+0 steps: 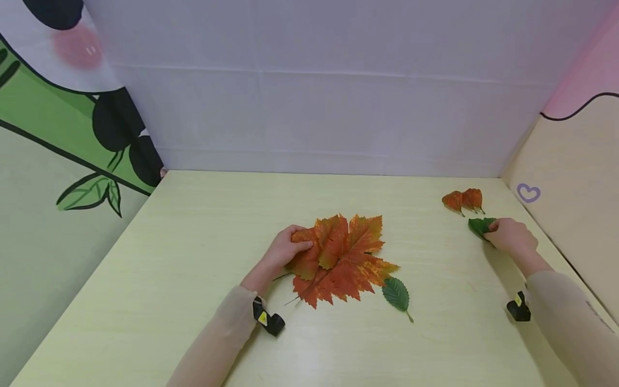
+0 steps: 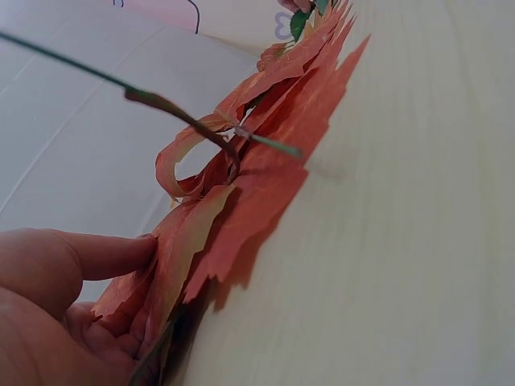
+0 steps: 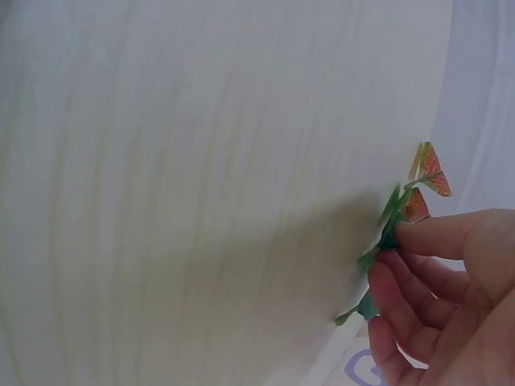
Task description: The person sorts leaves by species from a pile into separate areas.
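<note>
Where the right fingers (image 3: 394,296) pinch green foliage (image 1: 477,227) — part lies hidden.

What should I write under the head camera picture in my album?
Left hand holds big orange leaves; right hand pinches greenery near smaller orange leaves.

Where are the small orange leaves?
In the head view, the small orange leaves lie on the table, far right, just beyond the green leaf the right hand pinches.

Pale table (image 1: 121,322) below; behind, a creased lilac backdrop (image 1: 314,118). To the left, a panel (image 1: 48,269) with black, white and green cartoon shapes (image 1: 112,122); to the right, a pink-and-beige panel (image 1: 575,215) with a purple heart (image 1: 519,189).
</note>
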Demonstrator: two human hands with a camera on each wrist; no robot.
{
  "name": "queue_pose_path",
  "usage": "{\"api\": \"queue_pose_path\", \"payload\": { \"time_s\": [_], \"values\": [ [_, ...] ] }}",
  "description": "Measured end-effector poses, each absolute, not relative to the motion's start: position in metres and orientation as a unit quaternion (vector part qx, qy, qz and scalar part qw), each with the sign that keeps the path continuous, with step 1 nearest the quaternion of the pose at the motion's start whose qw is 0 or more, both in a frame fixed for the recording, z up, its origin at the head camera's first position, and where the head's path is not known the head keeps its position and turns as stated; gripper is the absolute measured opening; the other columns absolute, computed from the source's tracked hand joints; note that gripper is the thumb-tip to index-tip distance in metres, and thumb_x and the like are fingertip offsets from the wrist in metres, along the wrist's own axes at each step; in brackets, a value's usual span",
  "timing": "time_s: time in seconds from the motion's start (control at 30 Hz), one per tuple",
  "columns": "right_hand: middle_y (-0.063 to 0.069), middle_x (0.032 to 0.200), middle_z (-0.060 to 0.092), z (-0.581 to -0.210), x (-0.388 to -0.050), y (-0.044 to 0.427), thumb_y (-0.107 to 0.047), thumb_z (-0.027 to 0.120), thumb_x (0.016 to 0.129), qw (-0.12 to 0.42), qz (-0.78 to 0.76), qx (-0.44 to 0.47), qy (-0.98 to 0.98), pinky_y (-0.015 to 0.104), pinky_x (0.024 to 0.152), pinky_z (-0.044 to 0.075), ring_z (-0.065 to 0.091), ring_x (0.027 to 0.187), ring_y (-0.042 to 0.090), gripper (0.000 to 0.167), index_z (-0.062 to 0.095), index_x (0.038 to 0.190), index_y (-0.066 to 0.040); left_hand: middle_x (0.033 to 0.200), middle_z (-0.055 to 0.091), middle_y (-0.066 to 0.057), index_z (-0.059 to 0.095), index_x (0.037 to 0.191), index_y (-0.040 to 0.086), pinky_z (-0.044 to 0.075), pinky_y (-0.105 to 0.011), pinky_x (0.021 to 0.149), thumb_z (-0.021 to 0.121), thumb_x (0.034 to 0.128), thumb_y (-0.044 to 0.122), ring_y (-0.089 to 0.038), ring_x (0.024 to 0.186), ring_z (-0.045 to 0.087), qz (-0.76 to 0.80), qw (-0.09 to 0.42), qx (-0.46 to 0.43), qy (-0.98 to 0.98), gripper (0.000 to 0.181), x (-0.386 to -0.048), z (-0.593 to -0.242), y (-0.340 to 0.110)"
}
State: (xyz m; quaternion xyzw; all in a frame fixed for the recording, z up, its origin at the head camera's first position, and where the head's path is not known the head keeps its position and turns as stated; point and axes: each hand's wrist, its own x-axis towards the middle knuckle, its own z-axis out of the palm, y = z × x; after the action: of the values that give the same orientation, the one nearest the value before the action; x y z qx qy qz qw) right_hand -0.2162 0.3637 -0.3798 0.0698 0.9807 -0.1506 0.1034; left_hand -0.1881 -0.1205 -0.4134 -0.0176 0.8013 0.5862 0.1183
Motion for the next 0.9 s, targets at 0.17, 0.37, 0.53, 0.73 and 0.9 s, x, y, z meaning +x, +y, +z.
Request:
{"api": "queue_pose_path", "payload": {
  "time_s": [0.17,0.37,0.53,0.73,0.9],
  "values": [
    [0.021,0.092,0.062,-0.371,-0.210,0.351,-0.026,0.053,0.085,0.062,-0.156,0.055,0.984,0.039,0.052,0.041,0.058,0.074,0.034,0.039,0.050,0.110,0.005,0.116,0.055,-0.011,0.052,0.116,0.009,0.047,-0.039,0.085,0.064,0.0840,0.015,-0.027,0.103,0.052,0.587,0.124,-0.030,0.799,0.035,-0.191,-0.415,-0.121],
    [0.022,0.098,0.061,-0.362,-0.197,0.315,-0.025,0.054,0.086,0.020,-0.164,-0.009,0.986,0.032,0.051,0.040,0.058,0.080,0.034,0.036,0.055,0.108,0.003,0.117,0.054,-0.011,0.051,0.116,0.009,0.047,-0.039,0.086,0.064,0.0839,0.014,-0.027,0.104,0.051,0.587,0.130,-0.044,0.798,0.035,-0.192,-0.415,-0.121],
    [0.016,0.091,0.064,-0.361,-0.187,0.288,-0.025,0.058,0.085,0.033,-0.184,-0.059,0.981,0.031,0.056,0.041,0.059,0.079,0.028,0.031,0.060,0.104,0.000,0.117,0.054,-0.011,0.051,0.117,0.009,0.047,-0.039,0.085,0.064,0.0840,0.014,-0.027,0.104,0.052,0.590,0.129,-0.042,0.796,0.035,-0.191,-0.414,-0.120],
    [0.008,0.086,0.064,-0.358,-0.175,0.264,-0.024,0.061,0.085,0.073,-0.225,-0.097,0.967,0.031,0.062,0.044,0.058,0.079,0.023,0.028,0.062,0.100,-0.001,0.117,0.054,-0.011,0.052,0.117,0.009,0.047,-0.039,0.085,0.064,0.0837,0.013,-0.027,0.104,0.052,0.592,0.130,-0.041,0.795,0.036,-0.190,-0.413,-0.119],
    [0.002,0.081,0.061,-0.361,-0.165,0.245,-0.027,0.065,0.082,0.130,-0.243,-0.128,0.953,0.029,0.062,0.042,0.054,0.073,0.016,0.028,0.062,0.096,-0.003,0.117,0.054,-0.010,0.051,0.117,0.009,0.047,-0.040,0.086,0.064,0.0837,0.014,-0.027,0.105,0.052,0.588,0.130,-0.046,0.797,0.036,-0.191,-0.415,-0.119]
  ]
}}
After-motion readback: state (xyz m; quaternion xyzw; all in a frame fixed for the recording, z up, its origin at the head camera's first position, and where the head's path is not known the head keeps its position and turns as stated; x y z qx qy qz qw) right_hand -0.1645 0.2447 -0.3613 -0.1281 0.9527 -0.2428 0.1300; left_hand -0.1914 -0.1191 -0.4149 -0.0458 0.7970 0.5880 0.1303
